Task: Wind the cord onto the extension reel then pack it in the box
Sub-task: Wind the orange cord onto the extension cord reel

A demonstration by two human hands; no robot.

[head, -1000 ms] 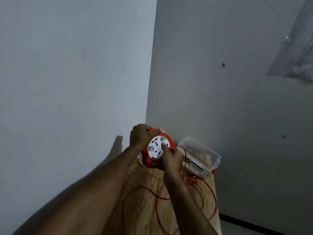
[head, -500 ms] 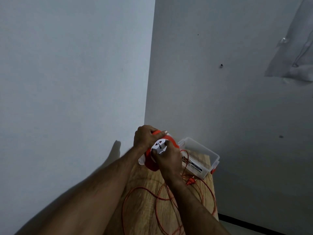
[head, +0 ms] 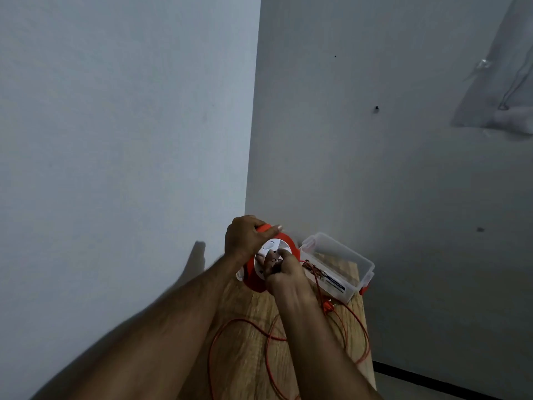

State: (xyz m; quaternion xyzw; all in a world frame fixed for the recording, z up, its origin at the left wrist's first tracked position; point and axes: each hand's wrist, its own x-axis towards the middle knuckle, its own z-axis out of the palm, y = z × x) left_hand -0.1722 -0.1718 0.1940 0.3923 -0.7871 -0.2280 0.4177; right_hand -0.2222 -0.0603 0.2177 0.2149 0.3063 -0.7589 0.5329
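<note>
We judge reel [head: 269, 259] light, rigid: left hand [head: 245, 236] grips rim; right hand [head: 284, 268] pinches hub, winding limp cord [head: 245, 323].

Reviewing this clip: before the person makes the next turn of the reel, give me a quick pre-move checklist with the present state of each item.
1. Reel steadied: ok. The left hand grips the top of the orange reel, which stands on edge on the wooden table.
2. Winding hand in place: ok. The right hand is on the reel's white face, fingers curled there; what exactly they hold, cannot tell.
3. Cord wound: not ok. Long loops of orange cord lie loose on the table.
4. Cord free of knots: cannot tell; the loops cross each other.
5. Plug clear: ok, it lies on the table beside the box.
6. Box ready: ok, it is open; its contents are unclear.
</note>
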